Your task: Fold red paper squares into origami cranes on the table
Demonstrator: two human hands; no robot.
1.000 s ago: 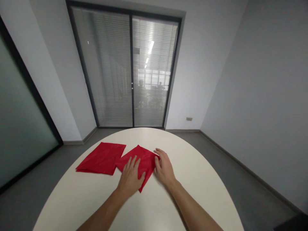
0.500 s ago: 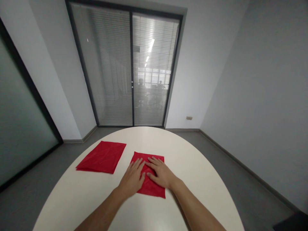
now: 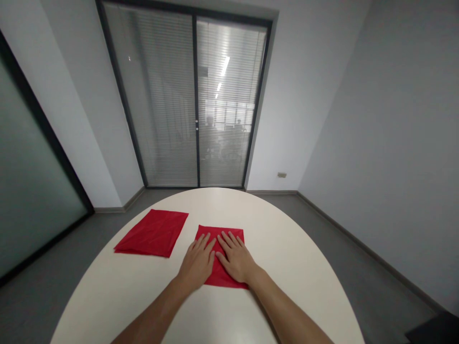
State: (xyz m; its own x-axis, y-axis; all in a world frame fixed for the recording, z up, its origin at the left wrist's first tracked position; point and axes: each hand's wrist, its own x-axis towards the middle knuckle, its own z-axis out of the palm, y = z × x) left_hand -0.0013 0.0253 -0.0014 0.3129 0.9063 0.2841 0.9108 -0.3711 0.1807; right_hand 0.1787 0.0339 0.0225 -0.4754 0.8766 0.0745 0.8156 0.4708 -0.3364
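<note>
Red sheet (image 3: 219,277) lies on the white table (image 3: 294,267), under left hand (image 3: 198,263) and right hand (image 3: 238,261); I see palms down, fingers loosely spread, grasping nothing. Second sheet (image 3: 153,233) to the left, apart; I can't tell if either's a bag.

On a round white table (image 3: 287,267), the left hand (image 3: 197,263) and the right hand (image 3: 237,261) lie flat, just beside each other, on a red cloth (image 3: 223,278). Another red cloth (image 3: 153,233) lies apart, near the left edge. Beyond the far edge stand 2 glass panels (image 3: 165,95) with blinds (image 3: 227,157).
</note>
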